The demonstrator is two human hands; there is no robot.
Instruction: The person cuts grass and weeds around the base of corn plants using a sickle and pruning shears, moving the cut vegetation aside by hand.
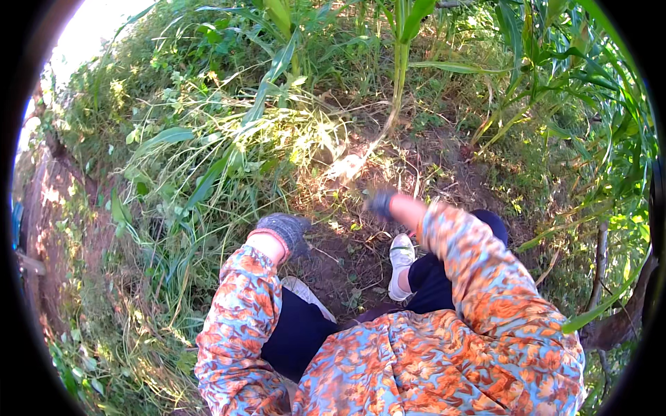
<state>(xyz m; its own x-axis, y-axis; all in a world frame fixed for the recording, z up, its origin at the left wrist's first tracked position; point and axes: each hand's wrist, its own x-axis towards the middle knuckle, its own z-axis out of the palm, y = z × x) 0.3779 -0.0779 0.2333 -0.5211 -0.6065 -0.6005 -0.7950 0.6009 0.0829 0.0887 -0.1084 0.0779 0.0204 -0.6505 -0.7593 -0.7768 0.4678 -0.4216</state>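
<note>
My left hand (286, 231), in a grey knit glove with a pink cuff, hovers over the edge of the weeds in front of my left shoe (307, 296). Its fingers point inward and are partly hidden, so its grasp is unclear. My right hand (380, 204), also in a dark glove, is blurred above the ground ahead of my right shoe (402, 260). Whether it holds anything is too blurred to tell. Just beyond it, a pale maize stalk (398, 88) rises from sunlit soil. Pulled or flattened grass (291, 140) lies in a tangle to the left.
Dense weeds (156, 218) cover the left side. More maize plants (588, 88) crowd the right, their leaves hanging inward. A thick branch (614, 330) stands close by my right side. Brown soil (343, 265) with dry stems lies between my feet. A bare dirt strip (49, 203) runs along the far left.
</note>
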